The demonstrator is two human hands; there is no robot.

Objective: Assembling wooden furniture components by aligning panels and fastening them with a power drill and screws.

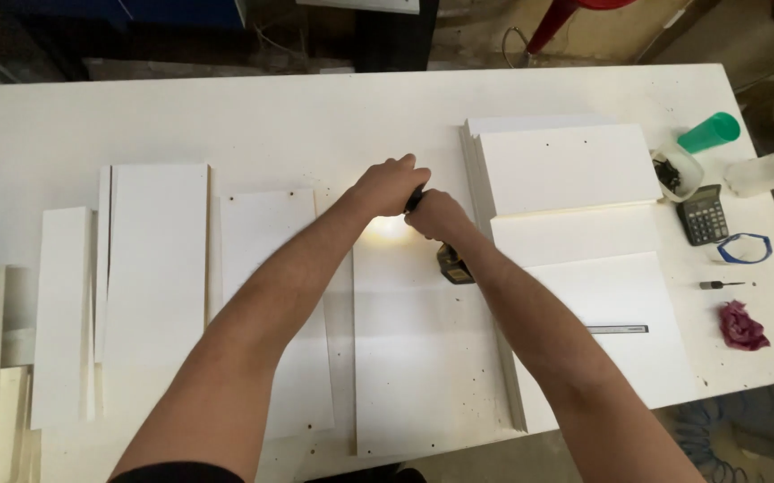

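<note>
Both my hands were on a power drill over the middle white panel.

Nearest me, my forearms ran up from the worktop's near edge and converged toward its centre. My right hand [441, 217] was curled around the grip of the drill [452, 261], whose yellow-and-black base stuck out below my wrist; my left hand [389, 185] was wrapped over its top, fingers closed. The drill's lamp lit a patch on the white panel [423, 358] beneath. Farther right, toward the far right corner, lay a stack of white boards [566, 165], a calculator [702, 215] and a green cup [709, 132].
</note>
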